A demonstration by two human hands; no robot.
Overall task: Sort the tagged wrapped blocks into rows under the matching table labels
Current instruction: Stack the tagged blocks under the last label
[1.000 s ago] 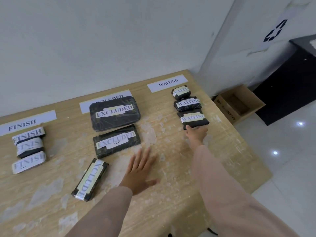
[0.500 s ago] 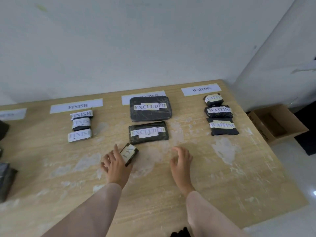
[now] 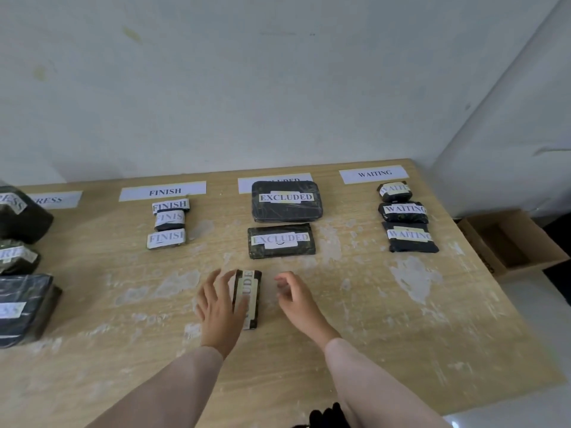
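A small dark wrapped block tagged EXCLUDED lies lengthwise on the wooden table, below two larger EXCLUDED blocks. My left hand rests on its left side, with fingers over its edge and tag. My right hand hovers just right of it, fingers loosely curled and holding nothing. Three FINISH blocks line up under the FINISH label. Three WAITING blocks sit under the WAITING label.
At the left edge, three dark blocks sit by a partly cut-off label. The table backs onto a white wall and ends at the right, where an open cardboard box stands on the floor.
My right hand left the WAITING row and came back to the middle. My left hand took the tilted small EXCLUDED block and shifted it right, below the EXCLUDED row. The view swung left.
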